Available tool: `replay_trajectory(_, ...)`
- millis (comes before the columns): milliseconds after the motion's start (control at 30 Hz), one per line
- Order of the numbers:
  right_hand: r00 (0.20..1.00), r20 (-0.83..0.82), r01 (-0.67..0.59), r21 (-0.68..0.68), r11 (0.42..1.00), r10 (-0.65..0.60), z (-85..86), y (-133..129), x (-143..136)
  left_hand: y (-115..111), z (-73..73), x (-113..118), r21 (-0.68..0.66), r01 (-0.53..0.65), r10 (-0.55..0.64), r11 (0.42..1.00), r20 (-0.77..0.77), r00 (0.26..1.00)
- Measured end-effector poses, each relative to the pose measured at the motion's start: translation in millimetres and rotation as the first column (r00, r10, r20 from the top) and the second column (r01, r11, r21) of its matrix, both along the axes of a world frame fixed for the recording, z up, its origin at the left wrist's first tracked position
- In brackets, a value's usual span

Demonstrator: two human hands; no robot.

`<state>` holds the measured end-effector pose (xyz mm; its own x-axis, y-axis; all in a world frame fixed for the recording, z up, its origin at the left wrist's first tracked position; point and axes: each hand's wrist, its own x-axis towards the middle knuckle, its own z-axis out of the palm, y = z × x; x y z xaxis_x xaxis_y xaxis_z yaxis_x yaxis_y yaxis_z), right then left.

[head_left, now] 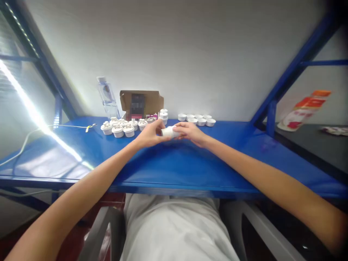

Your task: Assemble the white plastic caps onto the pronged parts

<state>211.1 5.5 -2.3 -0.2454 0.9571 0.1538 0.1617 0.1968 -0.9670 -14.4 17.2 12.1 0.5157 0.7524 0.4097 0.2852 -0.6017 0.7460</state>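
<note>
Above the middle of the blue table, both my hands hold a small white round container [168, 132], tilted on its side. My left hand [152, 133] grips its left part between thumb and fingers. Closed on its right end, my right hand [190, 132] hides that part. Left of my hands stand several white round cups with raised tops [117, 129], grouped close together. Just behind my left hand, a stack of white round pieces [163, 115] rises. Several white open-looking cups [200, 120] sit in rows behind my right hand.
An open cardboard box [156, 99] leans against the wall, with a clear bottle [107, 96] left of it. A white cable [27, 137] crosses the left of the blue table [174, 163]. A red-and-white bottle [301, 112] stands on a dark surface at right.
</note>
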Motion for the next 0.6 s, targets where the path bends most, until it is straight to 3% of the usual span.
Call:
replay_trajectory(100, 0.945, 0.208, 0.183, 0.298, 0.937, -0.251, -2.1, 3.9, 4.4, 2.6, 7.3, -5.3, 0.223, 0.001, 0.049, 0.975, -0.217, 0.975)
replay_trajectory(167, 0.873, 0.306, 0.2, 0.483, 0.852, -0.379, -3.2, 9.9, 8.9, 6.1, 16.8, -15.1, 0.306, -0.048, 0.136, 0.951, -0.27, 0.953)
replay_trajectory(233, 0.815, 0.387, 0.148, 0.582, 0.8, -0.432, -3.5, 22.0, 13.1, 11.2, 27.8, -29.8, 0.367, -0.167, 0.274, 0.915, -0.26, 0.926)
replay_trajectory(400, 0.661, 0.56, 0.056, 0.626, 0.778, -0.499, -0.8, 76.0, 11.8, 26.5, 44.2, -70.9, 0.45, -0.43, 0.596, 0.782, -0.338, 0.729)
replay_trajectory(467, 0.611, 0.597, 0.08, 0.607, 0.791, -0.52, 1.1, 98.1, 7.0, 31.1, 43.6, -79.6, 0.448, -0.451, 0.624, 0.772, -0.404, 0.669)
replay_trajectory(600, 0.575, 0.627, 0.105, 0.58, 0.807, -0.526, 4.2, 126.2, 1.9, 33.8, 37.2, -79.9, 0.468, -0.366, 0.586, 0.804, -0.526, 0.616)
